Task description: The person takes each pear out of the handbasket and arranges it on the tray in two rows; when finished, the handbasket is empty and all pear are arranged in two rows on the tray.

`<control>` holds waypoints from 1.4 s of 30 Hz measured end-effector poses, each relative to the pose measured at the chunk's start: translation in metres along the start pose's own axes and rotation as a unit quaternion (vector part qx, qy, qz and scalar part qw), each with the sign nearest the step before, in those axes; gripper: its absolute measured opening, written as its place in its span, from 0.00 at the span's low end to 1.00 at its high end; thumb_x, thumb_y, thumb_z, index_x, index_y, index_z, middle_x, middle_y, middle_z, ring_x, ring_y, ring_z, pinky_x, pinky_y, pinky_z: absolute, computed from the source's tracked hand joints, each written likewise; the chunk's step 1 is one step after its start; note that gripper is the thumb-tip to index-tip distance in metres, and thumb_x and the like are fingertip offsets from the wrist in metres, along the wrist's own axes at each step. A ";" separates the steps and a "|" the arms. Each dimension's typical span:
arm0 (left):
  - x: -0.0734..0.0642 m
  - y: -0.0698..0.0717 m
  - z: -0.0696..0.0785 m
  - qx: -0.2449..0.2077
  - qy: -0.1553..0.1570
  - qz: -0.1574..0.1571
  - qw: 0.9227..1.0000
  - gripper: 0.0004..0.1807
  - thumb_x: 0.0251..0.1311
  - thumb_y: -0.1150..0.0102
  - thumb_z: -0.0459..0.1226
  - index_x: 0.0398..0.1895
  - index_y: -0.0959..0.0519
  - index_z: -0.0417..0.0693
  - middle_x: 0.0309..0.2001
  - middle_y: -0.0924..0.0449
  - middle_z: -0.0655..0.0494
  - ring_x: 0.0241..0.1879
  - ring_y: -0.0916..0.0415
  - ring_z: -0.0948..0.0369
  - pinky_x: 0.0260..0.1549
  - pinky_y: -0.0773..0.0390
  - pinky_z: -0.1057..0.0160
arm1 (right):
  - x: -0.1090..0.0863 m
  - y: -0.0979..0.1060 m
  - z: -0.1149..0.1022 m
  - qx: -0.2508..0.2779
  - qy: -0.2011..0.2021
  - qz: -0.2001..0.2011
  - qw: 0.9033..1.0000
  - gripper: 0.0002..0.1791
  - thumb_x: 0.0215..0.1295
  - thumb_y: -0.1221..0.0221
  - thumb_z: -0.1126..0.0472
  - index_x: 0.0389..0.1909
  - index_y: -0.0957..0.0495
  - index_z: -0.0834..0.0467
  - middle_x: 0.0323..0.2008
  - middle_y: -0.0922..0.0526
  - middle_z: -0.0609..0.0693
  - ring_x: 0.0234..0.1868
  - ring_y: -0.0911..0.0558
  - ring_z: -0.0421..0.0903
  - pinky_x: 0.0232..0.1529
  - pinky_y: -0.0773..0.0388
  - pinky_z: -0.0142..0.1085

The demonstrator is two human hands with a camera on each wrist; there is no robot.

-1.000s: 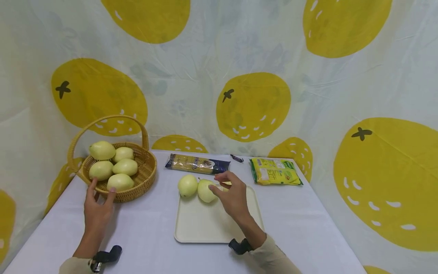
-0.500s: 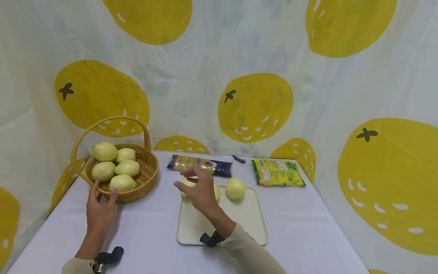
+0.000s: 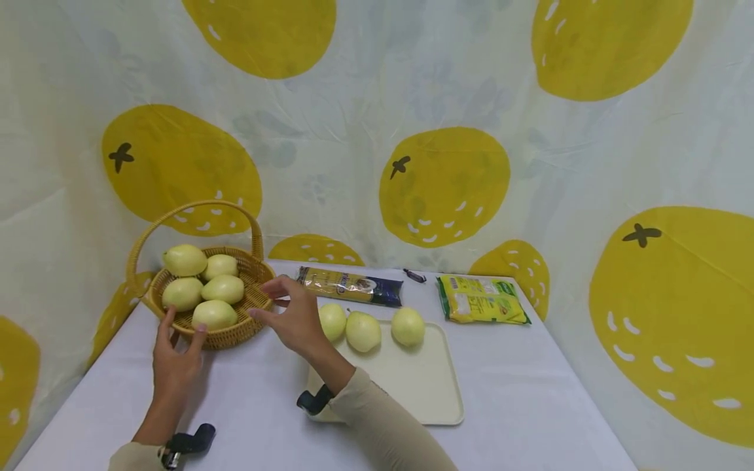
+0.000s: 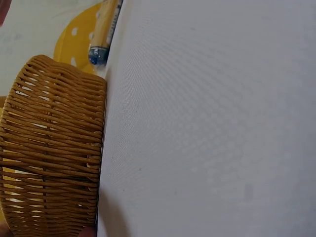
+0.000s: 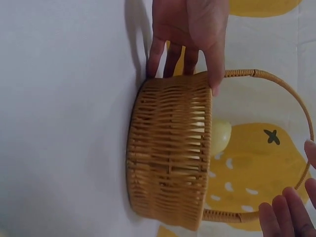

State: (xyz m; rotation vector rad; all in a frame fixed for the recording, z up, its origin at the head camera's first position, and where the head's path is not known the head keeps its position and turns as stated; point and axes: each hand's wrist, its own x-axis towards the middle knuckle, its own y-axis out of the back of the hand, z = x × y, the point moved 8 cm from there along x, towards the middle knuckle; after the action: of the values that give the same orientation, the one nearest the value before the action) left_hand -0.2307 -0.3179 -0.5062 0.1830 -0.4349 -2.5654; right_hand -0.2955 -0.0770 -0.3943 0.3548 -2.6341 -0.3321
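A wicker basket (image 3: pixel 226 338) with a tall handle stands at the left, holding several pale yellow-green pears (image 3: pixel 215 315). My left hand (image 3: pixel 175 366) touches its near side with fingers spread, the fingertips against the wall and rim; the right wrist view shows these fingers (image 5: pixel 157 57) nearly straight. My right hand (image 3: pixel 298 322) is beside the basket's right rim, thumb and fingers apart with nothing between them. Behind that forearm lies a cream tray (image 3: pixel 412 389) with three pears (image 3: pixel 363 331) along its far edge, the leftmost partly hidden by the hand.
Beyond the tray lies a long yellow and blue packet (image 3: pixel 347 286). A green and yellow bag (image 3: pixel 483 299) rests at the back right, with a small dark wrapped item (image 3: pixel 415 276) between them. A fruit-print curtain (image 3: pixel 330 157) hangs behind the white-covered table.
My right hand has moved left from above the tray's pears to the basket's right side, uncovering the right-hand pear. My left hand stays at the basket.
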 end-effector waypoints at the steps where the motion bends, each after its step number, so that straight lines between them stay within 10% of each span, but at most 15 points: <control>1: 0.000 0.000 0.000 0.000 0.001 0.000 1.000 0.44 0.79 0.51 0.57 0.88 0.63 0.73 0.89 0.70 0.57 0.87 0.61 0.43 0.76 0.38 0.32 | 0.003 -0.005 0.000 0.001 0.002 -0.007 1.000 0.22 0.59 0.21 0.59 0.52 0.16 0.56 0.49 0.12 0.46 0.50 0.16 0.35 0.58 0.12 0.37; 20: 0.001 0.001 0.005 0.010 -0.014 0.009 1.000 0.45 0.79 0.49 0.57 0.89 0.61 0.67 0.89 0.67 0.54 0.86 0.58 0.39 0.74 0.36 0.29 | 0.058 -0.092 0.023 0.052 -0.017 -0.116 0.992 0.22 0.66 0.26 0.62 0.60 0.16 0.54 0.58 0.12 0.53 0.58 0.13 0.48 0.58 0.16 0.29; 36: -0.001 0.000 0.004 0.014 -0.023 0.012 1.000 0.45 0.80 0.49 0.55 0.89 0.61 0.63 0.89 0.68 0.53 0.85 0.58 0.36 0.72 0.33 0.31 | 0.062 -0.117 0.045 -0.166 -0.083 -0.182 0.966 0.22 0.60 0.21 0.51 0.55 0.13 0.43 0.51 0.10 0.41 0.49 0.15 0.34 0.48 0.19 0.27; 42: 0.001 -0.001 0.001 0.011 -0.027 0.017 0.999 0.46 0.78 0.48 0.58 0.89 0.60 0.63 0.89 0.67 0.53 0.85 0.57 0.36 0.73 0.35 0.31 | 0.060 -0.126 0.042 -0.280 -0.057 -0.205 0.936 0.25 0.62 0.24 0.45 0.59 0.13 0.42 0.57 0.12 0.36 0.57 0.17 0.34 0.57 0.23 0.23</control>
State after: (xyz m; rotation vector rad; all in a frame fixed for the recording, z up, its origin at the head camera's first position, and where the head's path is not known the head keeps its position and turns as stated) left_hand -0.2322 -0.3174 -0.5058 0.1132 -0.4821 -2.5382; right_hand -0.3429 -0.2064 -0.4425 0.6973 -2.4102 -1.2352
